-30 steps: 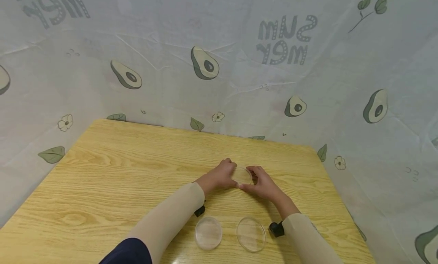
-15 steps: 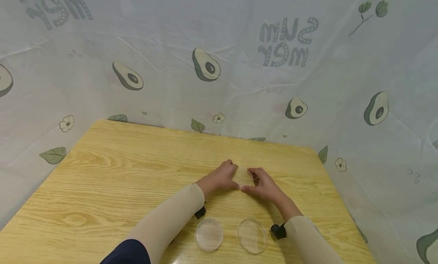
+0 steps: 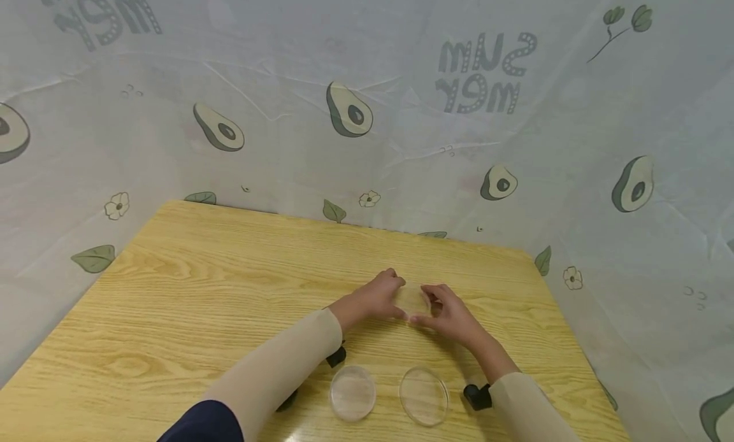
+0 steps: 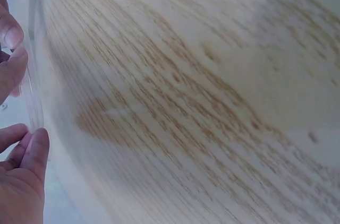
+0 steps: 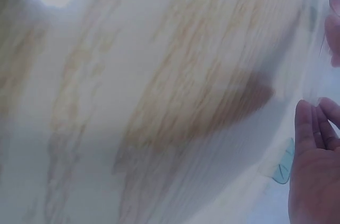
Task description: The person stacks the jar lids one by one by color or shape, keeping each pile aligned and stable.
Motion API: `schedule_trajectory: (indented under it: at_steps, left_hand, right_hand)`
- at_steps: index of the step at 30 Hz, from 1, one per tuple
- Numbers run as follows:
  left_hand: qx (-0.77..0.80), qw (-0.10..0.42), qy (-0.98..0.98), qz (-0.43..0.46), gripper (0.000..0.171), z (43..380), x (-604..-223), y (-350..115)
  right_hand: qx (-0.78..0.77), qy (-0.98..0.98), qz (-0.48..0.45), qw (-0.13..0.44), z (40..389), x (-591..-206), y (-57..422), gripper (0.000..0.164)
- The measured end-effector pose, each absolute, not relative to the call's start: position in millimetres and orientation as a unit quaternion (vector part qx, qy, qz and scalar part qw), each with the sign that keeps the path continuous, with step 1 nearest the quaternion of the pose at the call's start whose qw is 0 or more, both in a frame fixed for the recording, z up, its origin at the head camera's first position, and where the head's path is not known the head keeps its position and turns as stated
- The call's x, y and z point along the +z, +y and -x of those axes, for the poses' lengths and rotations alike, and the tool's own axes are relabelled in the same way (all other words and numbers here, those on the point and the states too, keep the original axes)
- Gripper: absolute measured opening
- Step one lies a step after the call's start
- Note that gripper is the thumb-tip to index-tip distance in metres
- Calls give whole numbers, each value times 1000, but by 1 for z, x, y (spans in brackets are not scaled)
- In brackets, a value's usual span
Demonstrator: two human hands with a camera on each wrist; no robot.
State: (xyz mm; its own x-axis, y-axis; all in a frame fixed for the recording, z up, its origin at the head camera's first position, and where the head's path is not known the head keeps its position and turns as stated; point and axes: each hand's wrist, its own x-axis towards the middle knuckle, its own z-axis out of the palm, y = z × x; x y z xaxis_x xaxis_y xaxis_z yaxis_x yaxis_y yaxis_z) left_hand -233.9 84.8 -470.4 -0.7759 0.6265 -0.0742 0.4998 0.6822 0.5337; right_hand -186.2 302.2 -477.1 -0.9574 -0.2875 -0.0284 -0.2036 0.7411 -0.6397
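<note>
Ahead of me, both hands hold a clear petri dish (image 3: 413, 300) from opposite sides, near or on the wooden table. My left hand (image 3: 378, 297) has its thumb and fingers at the left of the rim. My right hand (image 3: 450, 313) grips the near right, its thumb close to the left thumb. In the left wrist view the left hand (image 4: 24, 168) pinches a thin clear edge; the right wrist view shows the right hand (image 5: 319, 155) with fingertips on the rim. Two more clear round dishes, one at left (image 3: 352, 393) and one at right (image 3: 424, 396), lie nearer me.
The wooden table (image 3: 229, 270) stretches to a pale curtain (image 3: 287, 142) printed with avocados and leaves, which hangs behind it and along both sides. Small black devices, one at left (image 3: 336, 356) and one at right (image 3: 478, 397), sit at my wrists.
The right hand and forearm have shifted slightly rightward, and its fingers look a little wider apart. The held dish stays between both hands; the two nearer dishes have stayed put.
</note>
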Motion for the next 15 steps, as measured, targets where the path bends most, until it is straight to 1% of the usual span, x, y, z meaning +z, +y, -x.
schedule_trajectory:
  at_steps: [7, 15]
  left_hand:
    - [226, 135, 907, -328, 79, 227, -463, 83]
    - [234, 141, 904, -328, 79, 216, -458, 79]
  right_hand:
    - [-331, 932, 139, 54, 176, -474, 304, 79]
    - [-345, 925, 154, 43, 164, -470, 303, 77]
